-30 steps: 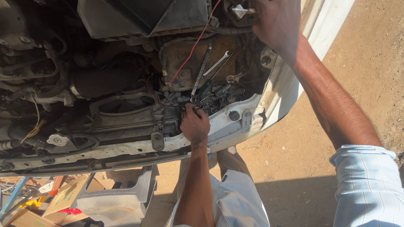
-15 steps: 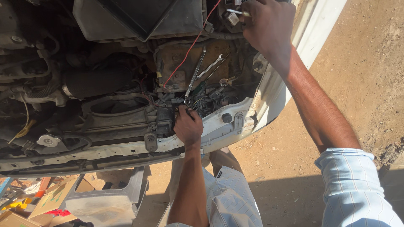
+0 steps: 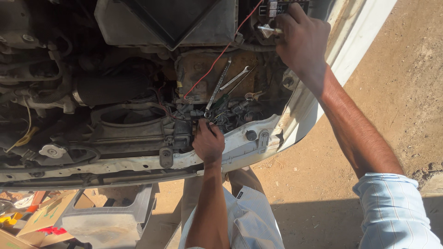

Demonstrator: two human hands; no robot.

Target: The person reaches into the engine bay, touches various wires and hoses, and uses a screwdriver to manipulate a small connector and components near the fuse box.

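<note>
An open engine bay is seen from above. The left hand [image 3: 208,142] is closed around a wiring connector [image 3: 196,114]; the right hand [image 3: 302,39] pinches a small metal piece [image 3: 267,29]. Loose spanners [image 3: 221,87] could be knocked, possibly falling among wires.

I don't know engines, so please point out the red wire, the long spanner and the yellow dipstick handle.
red wire [image 3: 217,59]: head view, middle of its run.
long spanner [image 3: 218,87]: head view, middle of its shaft.
yellow dipstick handle [image 3: 25,137]: head view, its loop.
</note>
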